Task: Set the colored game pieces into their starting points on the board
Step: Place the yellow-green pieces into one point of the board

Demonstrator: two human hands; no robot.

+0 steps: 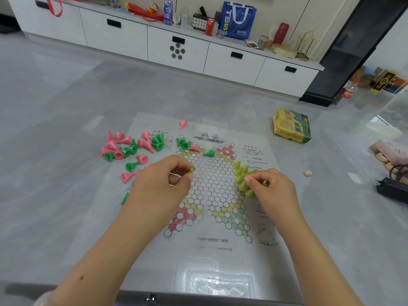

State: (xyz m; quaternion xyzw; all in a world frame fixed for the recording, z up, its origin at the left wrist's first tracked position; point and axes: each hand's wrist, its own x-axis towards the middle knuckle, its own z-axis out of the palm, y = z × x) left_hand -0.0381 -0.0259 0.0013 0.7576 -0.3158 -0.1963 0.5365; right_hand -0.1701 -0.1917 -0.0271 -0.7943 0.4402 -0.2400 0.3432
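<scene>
Yellow-green cone pieces [242, 177] stand upright in a tight cluster on the right point of the star printed on the paper board [212, 186], which lies flat on a grey glossy table [66, 195]. Right hand [271, 191] sits just beside that cluster, fingers curled, thumb and forefinger pinching something at the cluster's near edge; a bit of green shows under the fingers, but whether it is a piece in the grip cannot be told. Left hand [161, 184] hovers over the board's left-centre, thumb and forefinger clamped on a small yellow-green piece [191, 170], only its tip showing past the fingertips. Loose pile of pink and green cones [130, 147] lies tipped over off the board's upper left corner, partly on the paper margin. A few more lie on the board near the top: green pair [183, 143], one pink [195, 148], one green [209, 153], all on their sides. One pink cone [183, 124] lies alone on the top margin. More stray green and pink cones lie by the left wrist. Yellow-green game box [291, 125] sits on the table, well apart to the upper right. Small beige bead-like object [307, 173] lies right of the board. White drawer cabinet [176, 47] stands behind, its top cluttered with a blue bag [238, 21], a red can [209, 27], and a bottle [168, 10].
</scene>
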